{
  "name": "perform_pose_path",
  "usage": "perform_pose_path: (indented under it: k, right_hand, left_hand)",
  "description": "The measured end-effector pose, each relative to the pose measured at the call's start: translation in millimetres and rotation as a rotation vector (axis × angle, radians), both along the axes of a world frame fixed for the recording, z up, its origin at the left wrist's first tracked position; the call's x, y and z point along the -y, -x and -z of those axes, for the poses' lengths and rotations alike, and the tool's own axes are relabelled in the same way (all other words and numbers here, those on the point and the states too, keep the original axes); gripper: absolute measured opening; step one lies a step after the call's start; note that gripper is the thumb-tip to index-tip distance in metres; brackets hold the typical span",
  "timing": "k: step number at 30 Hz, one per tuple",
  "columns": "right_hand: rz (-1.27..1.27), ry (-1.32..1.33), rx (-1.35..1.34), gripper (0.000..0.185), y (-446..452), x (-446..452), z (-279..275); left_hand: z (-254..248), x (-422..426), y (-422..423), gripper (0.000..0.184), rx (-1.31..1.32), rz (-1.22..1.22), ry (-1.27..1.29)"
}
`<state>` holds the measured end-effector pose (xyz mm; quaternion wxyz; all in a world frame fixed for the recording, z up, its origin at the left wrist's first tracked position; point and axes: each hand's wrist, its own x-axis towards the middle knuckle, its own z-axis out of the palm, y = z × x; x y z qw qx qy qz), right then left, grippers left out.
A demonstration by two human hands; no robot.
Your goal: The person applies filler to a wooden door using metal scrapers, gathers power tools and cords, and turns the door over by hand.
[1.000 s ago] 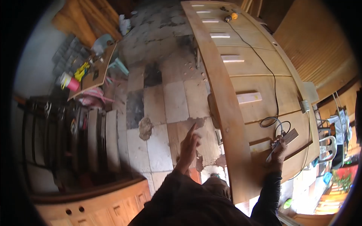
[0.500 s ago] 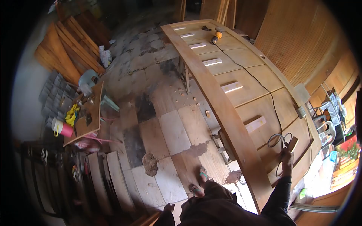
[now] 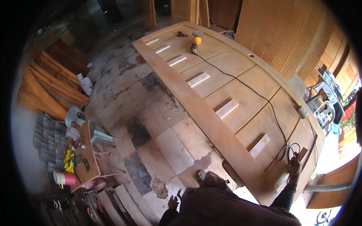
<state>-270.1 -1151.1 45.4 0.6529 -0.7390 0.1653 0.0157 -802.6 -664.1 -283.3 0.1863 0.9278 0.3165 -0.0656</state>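
Note:
My right hand (image 3: 295, 165) is closed around a small flat wooden block (image 3: 302, 153) at the near end of a large wooden door panel (image 3: 177, 84). Just beside this hand lies a loop of thin grey cord (image 3: 283, 151) on the panel. My left hand (image 3: 173, 203) hangs low over the tiled floor, its fingers apart and nothing visible in them. At the panel's far end rests a yellow-and-black power sander (image 3: 196, 40), its black cord (image 3: 241, 81) running along the surface. Several pale wooden strips (image 3: 227, 109) lie across the panel.
A grey socket box (image 3: 302, 111) sits on the panel's right edge. Leftward stand a small table (image 3: 87, 165) with a pink-and-white bucket (image 3: 64, 178) and yellow cloth, a plastic chair (image 3: 74, 116) and stacked boards (image 3: 49, 88). Ribbed wooden panels (image 3: 279, 34) lean on the right.
My view has swung, and the door panel appears farther left. My right hand still grips the block near the cord loop. My left hand is slightly higher in view, with fingers more spread.

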Motion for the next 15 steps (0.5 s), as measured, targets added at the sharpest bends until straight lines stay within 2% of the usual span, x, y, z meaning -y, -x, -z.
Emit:
perform_pose_path:
  k: [2,3,4,5,6,8,11,13,14,15]
  right_hand:
    - [0.027,-0.051,0.092,0.054,-8,-6,0]
    - [0.054,-0.174,0.142,0.053,-17,-6,2]
    - [0.090,-0.175,0.181,0.052,-27,-6,1]
    - [0.129,-0.177,0.216,0.052,-42,-8,0]
    - [0.173,-0.178,0.249,0.051,-52,-14,-3]
    - [0.239,-0.292,0.324,0.052,-64,-73,-51]
    - [0.198,-0.137,0.414,0.052,-91,-154,-95]
    - [0.186,0.007,0.518,0.055,-115,-227,-119]
    - [0.189,0.025,0.446,0.058,-134,-243,-115]
    - [0.153,-0.007,0.569,0.054,-153,-282,-114]
  left_hand:
    - [11,-45,-13,0.045,-0.070,0.023,0.141]
    - [13,-67,-22,0.042,-0.085,0.085,0.090]
    - [12,-85,-32,0.039,-0.101,0.147,0.035]
    - [-11,-95,-56,0.042,-0.096,-0.512,0.548]
    - [9,-122,-56,0.053,-0.122,-0.257,0.450]
    - [20,-159,-74,0.020,-0.024,0.052,0.042]
    - [24,-229,-122,0.020,-0.176,0.149,0.132]
    - [31,-265,-160,0.025,-0.053,-0.116,0.432]
    - [30,-289,-179,0.027,-0.001,-0.249,0.577]
    - [22,-317,-196,0.028,-0.078,0.299,0.120]
